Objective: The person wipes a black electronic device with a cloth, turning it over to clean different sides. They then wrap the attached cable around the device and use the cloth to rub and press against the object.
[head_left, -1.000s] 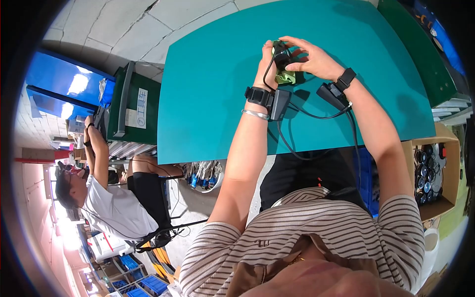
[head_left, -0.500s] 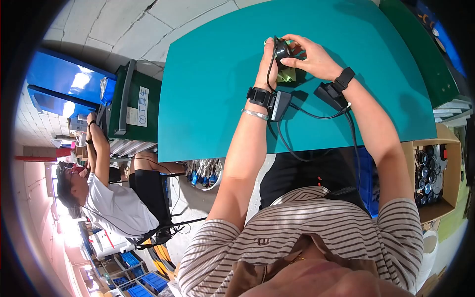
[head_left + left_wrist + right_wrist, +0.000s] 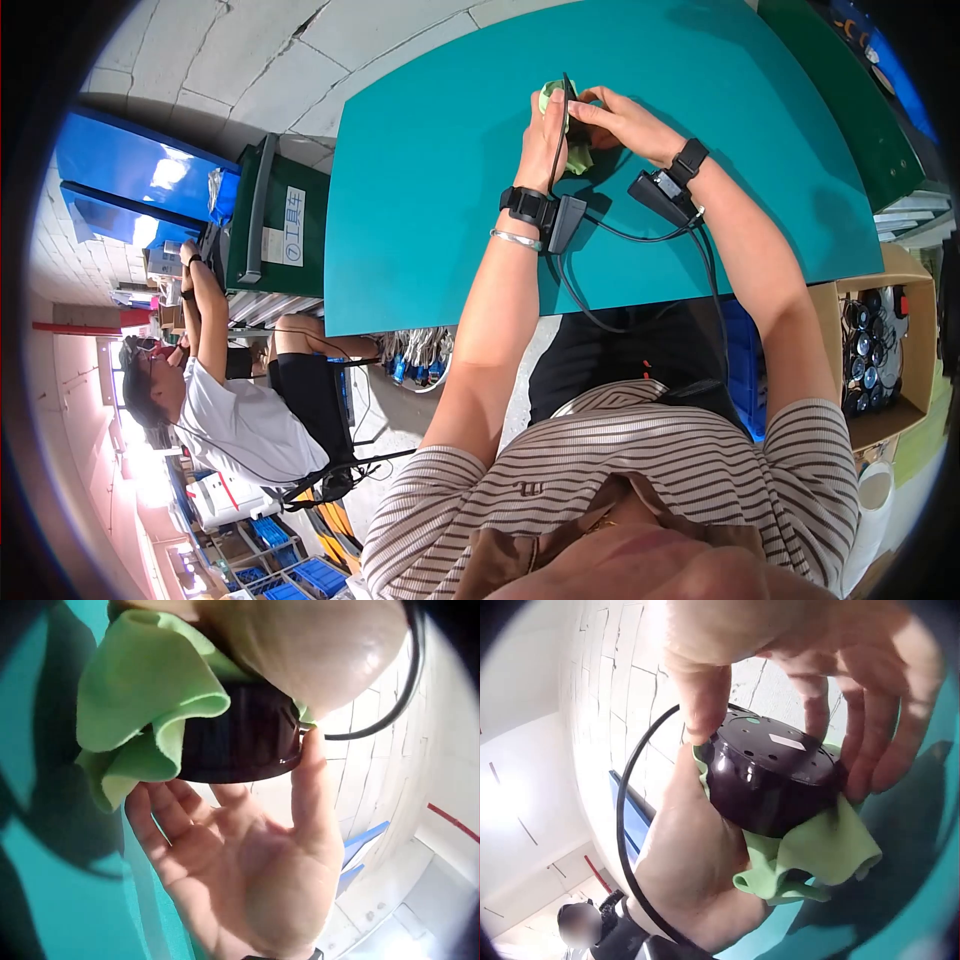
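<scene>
A dark, glossy round device [image 3: 769, 784] with small holes and a pale label on its flat face has a black cable [image 3: 622, 825] running from its edge. My left hand [image 3: 543, 145] holds it from beneath through a light green cloth [image 3: 829, 847], whose folds hang below. The fingers of my right hand [image 3: 635, 125] curve round the device's rim, thumb on one side and fingertips on the other. In the left wrist view, the device [image 3: 240, 735] shows between the green cloth [image 3: 150, 682] and my right hand [image 3: 255, 877].
Both hands are above a green table [image 3: 430, 220]. Cables hang from the wrist cameras across its near edge. A cardboard box [image 3: 915, 375] of round dark parts stands at the right, a green cabinet [image 3: 300, 190] at the left. Another person [image 3: 240, 420] sits at the left.
The device has turned between my hands, and my left hand and the cable now cover it in the head view. My right thumb has moved in beside the left fingers.
</scene>
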A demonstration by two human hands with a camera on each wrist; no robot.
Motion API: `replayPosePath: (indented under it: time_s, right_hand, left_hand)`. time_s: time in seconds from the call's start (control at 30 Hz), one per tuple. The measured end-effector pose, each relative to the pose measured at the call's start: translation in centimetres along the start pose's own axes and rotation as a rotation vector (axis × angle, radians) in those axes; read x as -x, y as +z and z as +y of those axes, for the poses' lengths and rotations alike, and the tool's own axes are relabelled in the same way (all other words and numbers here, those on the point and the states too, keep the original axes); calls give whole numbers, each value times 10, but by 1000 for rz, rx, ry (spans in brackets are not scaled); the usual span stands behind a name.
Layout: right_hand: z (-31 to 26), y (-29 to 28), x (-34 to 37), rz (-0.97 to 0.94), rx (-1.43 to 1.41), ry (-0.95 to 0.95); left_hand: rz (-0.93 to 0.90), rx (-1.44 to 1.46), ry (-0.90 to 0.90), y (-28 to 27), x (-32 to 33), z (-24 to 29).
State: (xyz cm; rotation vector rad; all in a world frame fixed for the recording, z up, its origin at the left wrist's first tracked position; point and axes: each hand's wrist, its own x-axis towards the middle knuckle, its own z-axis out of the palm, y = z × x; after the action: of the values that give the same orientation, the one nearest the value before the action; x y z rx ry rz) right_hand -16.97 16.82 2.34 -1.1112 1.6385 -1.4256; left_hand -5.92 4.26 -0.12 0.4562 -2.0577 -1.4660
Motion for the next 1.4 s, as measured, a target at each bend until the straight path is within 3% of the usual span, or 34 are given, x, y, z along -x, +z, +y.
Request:
replayPosePath:
  time_s: [0.2,0.3,0.37,0.57,0.8,0.9,1.3,1.4]
  right_hand:
    - [1,0,-2,-67,-72,127]
    - [7,3,-3,1,-46,98]
    - [9,6,-2,53,135,-117]
    - [15,3,-5,-45,65,-138]
    - [8,3,0,-4,59,-50]
    - [5,3,0,0,76,-32]
    - [5,-1,0,-71,-154,209]
    - [-2,1,4,-62,-118,217]
  left_hand:
    - [-7,-184,143,0,-1,-8]
    - [12,39,-1,5,-2,-1]
    - [-37,464,-241,5,3,10]
    - [-43,308,-101,2,-3,-5]
    - [-83,143,-28,0,-1,-2]
    - [-119,213,15,0,-9,-18]
    - [-183,348,-186,-3,2,0]
    - [-131,257,-117,-2,7,7]
